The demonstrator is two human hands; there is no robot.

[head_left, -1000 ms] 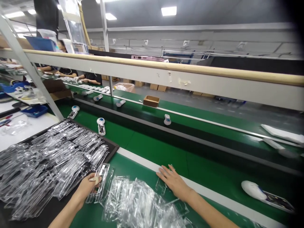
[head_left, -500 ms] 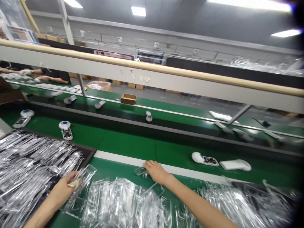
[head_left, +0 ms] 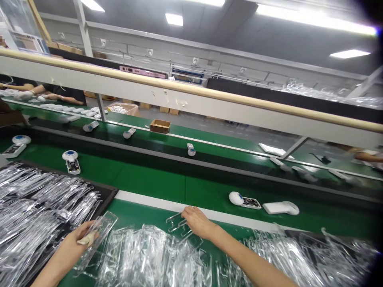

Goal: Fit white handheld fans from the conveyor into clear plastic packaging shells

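Observation:
My left hand [head_left: 76, 244] is closed around a clear plastic tray [head_left: 98, 233], holding it tilted at the edge of a black tray [head_left: 108, 196] heaped with more clear plastic pieces. My right hand [head_left: 196, 222] rests fingers-down on another clear plastic piece [head_left: 176, 222] lying on the green bench, its fingers curled over it. A pile of clear plastic trays [head_left: 152, 257] lies between my two forearms.
A green conveyor [head_left: 155, 179] runs across in front, carrying white handheld devices [head_left: 70, 159] [head_left: 243, 200] [head_left: 281, 207]. A long beam [head_left: 209, 101] crosses overhead. More clear plastic [head_left: 314, 255] is heaped at the right. Other people's arms [head_left: 56, 95] work at the far left.
The view swung to the right, bringing the right-hand heap and two devices into sight. My right hand has drawn back slightly onto the clear piece. My left hand keeps hold of its tray.

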